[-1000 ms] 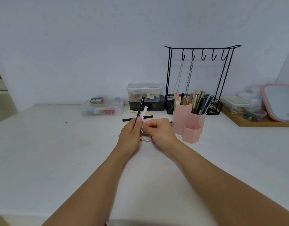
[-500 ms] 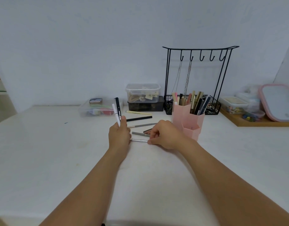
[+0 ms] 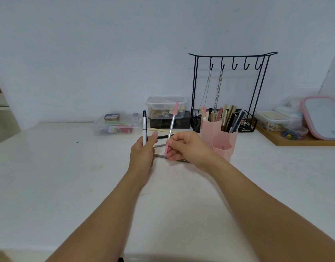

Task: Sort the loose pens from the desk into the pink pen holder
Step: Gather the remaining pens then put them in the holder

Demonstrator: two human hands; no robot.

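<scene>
My left hand [image 3: 143, 154] grips two upright pens [image 3: 144, 127], one white and one black, above the desk. My right hand [image 3: 187, 148] pinches a pink and clear pen [image 3: 171, 127] that tilts up and away, lifted off the desk. Just right of that hand stands the pink pen holder [image 3: 222, 143], with several pens in its back compartments. Loose pens still lie on the desk: a grey one [image 3: 160, 156] between my hands, a black one [image 3: 163, 137] and a cream one [image 3: 161, 130] behind them.
A black wire rack with hooks and chains [image 3: 232, 87] stands behind the holder. Stacked clear boxes [image 3: 165, 106] and a low clear tray [image 3: 117, 125] sit by the wall. A wooden tray with containers [image 3: 295, 137] and a pink-rimmed lid [image 3: 323, 118] fill the right.
My right hand has lifted the pink pen from the desk and tipped it upward. My left hand has shifted slightly, and its two pens now stand upright.
</scene>
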